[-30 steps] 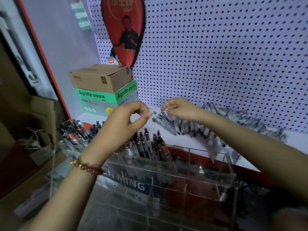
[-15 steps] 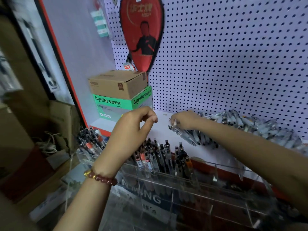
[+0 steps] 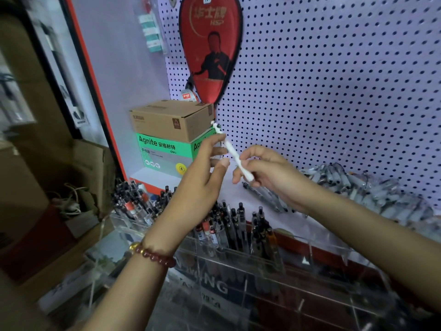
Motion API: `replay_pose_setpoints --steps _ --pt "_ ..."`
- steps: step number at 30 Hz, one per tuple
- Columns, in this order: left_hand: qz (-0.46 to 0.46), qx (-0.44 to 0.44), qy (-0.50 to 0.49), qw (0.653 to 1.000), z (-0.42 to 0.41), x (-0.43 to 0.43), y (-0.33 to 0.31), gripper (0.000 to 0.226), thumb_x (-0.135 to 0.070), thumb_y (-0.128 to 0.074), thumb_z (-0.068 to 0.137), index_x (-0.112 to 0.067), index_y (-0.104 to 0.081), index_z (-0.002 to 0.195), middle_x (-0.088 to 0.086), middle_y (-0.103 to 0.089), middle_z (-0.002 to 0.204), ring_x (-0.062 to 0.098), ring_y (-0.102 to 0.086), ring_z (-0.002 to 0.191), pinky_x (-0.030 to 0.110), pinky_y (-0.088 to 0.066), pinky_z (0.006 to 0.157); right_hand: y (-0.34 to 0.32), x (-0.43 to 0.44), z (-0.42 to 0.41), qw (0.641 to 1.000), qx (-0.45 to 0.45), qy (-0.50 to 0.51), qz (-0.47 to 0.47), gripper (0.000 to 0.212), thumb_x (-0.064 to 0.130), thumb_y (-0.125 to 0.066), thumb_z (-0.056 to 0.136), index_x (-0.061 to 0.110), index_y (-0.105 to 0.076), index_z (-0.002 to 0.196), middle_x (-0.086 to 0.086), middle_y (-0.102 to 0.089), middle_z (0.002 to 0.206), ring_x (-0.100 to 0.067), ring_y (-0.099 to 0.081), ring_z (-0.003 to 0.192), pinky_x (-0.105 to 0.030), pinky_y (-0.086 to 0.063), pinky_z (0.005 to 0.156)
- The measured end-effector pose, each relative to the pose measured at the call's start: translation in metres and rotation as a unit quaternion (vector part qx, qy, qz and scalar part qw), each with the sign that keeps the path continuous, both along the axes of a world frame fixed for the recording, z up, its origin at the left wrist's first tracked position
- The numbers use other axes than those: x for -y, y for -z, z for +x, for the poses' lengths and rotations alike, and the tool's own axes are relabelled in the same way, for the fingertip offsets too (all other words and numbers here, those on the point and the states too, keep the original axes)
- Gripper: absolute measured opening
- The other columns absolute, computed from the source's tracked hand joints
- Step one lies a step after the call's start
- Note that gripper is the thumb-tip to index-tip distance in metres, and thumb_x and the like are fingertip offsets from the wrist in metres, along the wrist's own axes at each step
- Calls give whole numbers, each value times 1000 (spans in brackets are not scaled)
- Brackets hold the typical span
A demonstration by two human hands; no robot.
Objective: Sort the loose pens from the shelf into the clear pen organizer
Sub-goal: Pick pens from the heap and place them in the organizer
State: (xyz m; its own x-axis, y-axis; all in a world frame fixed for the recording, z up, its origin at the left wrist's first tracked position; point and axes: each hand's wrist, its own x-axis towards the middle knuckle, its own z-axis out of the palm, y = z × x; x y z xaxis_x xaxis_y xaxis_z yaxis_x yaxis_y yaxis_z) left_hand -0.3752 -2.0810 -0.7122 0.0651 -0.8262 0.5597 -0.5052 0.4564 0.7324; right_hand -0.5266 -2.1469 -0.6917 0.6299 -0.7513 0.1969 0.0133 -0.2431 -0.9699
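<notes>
Head view, step: white pen (image 3: 235, 155) held in the air over the shelf (image 3: 236, 198) front edge.
Right hand (image 3: 269, 173): pinching its lower end.
Left hand (image 3: 202, 180): fingertips at the pen; I cannot tell whether it grips.
Next: likely tip it upright into an organizer (image 3: 310, 255) slot.

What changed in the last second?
The right hand picked a white pen off the shelf pile and raised it toward the left hand, whose fingers now reach its upper part. The organizer, its pens and the boxes stayed put.
</notes>
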Motion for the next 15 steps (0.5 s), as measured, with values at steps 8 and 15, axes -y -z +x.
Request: replay_pose_setpoints --steps 8,15 --pt "-50 -79 -12 996 -5 -4 -5 18 -12 -51 97 -27 -60 96 -2 -63 91 18 -65 92 51 -50 90 2 39 -12 978 -182 -65 -77 8 23 -45 100 16 -50 100 -6 -73 81 -10 -43 48 -18 -35 44" --pt "-52 -85 -20 995 -3 -5 -5 25 -6 -46 99 -27 -57 92 -2 -60 93 8 -68 83 40 -58 79 55 83 -25 717 -592 52 -365 23 36 -61 91 15 -70 96 -2 -71 90 -17 -64 78 -30 -53 67"
